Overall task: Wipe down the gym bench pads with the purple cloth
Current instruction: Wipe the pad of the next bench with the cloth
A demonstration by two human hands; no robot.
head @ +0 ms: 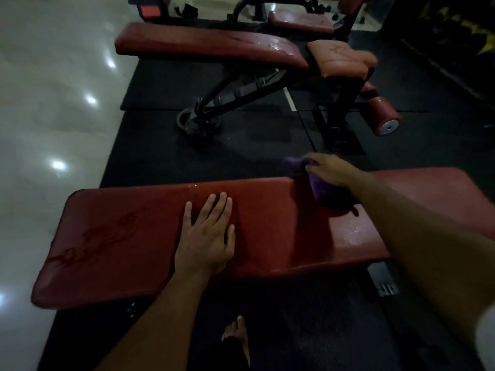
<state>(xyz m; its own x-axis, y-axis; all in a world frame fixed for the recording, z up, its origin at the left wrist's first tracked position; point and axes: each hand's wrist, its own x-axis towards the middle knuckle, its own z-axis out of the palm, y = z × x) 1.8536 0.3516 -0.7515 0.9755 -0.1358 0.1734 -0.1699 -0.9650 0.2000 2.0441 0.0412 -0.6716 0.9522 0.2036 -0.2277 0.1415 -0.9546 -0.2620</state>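
A long red bench pad (128,236) lies across the lower half of the view, with a second red pad (428,191) joining it on the right. My left hand (206,234) rests flat on the long pad, fingers straight. My right hand (328,170) grips a bunched purple cloth (318,187) at the far edge of the bench, by the gap between the two pads. Part of the cloth is hidden under the hand.
A second red bench (209,45) on a black frame stands beyond, with a smaller seat pad (340,58) and a roller pad (384,116). Black rubber mats (166,145) cover the floor; shiny pale tiles (48,129) lie to the left. My bare foot (237,336) shows below.
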